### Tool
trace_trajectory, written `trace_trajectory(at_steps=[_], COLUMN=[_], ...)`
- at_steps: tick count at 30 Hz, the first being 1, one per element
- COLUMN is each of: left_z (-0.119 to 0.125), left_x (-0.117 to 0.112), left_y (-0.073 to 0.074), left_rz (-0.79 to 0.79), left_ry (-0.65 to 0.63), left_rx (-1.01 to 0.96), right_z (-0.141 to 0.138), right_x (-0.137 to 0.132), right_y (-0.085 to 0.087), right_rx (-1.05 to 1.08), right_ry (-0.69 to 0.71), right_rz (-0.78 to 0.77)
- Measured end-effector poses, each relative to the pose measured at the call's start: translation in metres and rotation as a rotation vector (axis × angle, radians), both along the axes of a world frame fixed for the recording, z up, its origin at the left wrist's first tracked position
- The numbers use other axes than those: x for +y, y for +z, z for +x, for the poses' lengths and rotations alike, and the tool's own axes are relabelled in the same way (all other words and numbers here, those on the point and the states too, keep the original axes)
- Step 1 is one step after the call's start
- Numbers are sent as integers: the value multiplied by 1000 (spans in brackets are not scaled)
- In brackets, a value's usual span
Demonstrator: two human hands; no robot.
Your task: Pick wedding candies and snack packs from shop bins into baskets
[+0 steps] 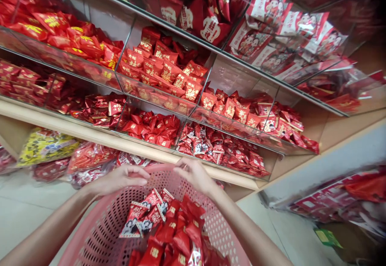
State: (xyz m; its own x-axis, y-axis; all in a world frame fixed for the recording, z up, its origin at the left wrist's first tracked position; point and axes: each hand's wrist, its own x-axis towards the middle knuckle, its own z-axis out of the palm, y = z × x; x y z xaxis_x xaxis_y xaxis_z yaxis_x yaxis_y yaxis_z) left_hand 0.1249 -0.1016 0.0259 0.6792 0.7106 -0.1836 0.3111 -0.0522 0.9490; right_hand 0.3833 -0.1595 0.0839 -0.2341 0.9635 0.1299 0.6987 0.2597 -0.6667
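A pink perforated plastic basket [99, 221] fills the lower middle of the view. Inside lie red foil candy packets [177, 229] and several red-and-white packets with black printed figures [144, 213]. My left hand [125, 177] is at the far left part of the rim, its fingers curled over the edge. On the far right part of the rim, my right hand [193, 173] has its fingers bent around the edge, thumb towards the inside. Both forearms run along the basket's sides. No packet shows in either hand.
Beyond the basket, a tilted-looking display shelf [144, 149] has clear compartments of red candy packets [163, 73]. Bagged packets [48, 147] lie on the floor under its bottom ledge. Pale floor tiles [265, 225] are to the right, with a red-printed package [325, 197] beyond.
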Motion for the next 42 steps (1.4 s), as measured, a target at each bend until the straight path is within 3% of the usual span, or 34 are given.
trace_trajectory(at_steps=[4,6,8,13,19,26,30,33,37,42], left_z=[0,0,0,1,2,1,1,2,3,3], left_x=[2,3,3,3,3,5,5,4,2,-3], left_y=[-3,-3,-2,1,1,0,0,0,2,8], left_rz=[21,33,42,50,69,57,36,19,33,76], left_ry=[-10,-17,-17,-15,-13,-13,-9,-14,-10,-29], left_rx=[5,10,18,24,22,27,23,9,10,-23], right_z=[45,57,60,53,45,40,49,55,42,-14], right_x=[25,36,44,58,89,110,100,84,50,2], right_y=[19,20,17,14,28,25,19,19,18,-2], right_rx=[-109,-182,-236,-310,-220,104,240,559,1132,1270], right_ry=[-492,-659,-715,-719,-758,-836,-870,-900,-779,-455], right_rz=[256,221,156,187,310,379,448,482,255,-176])
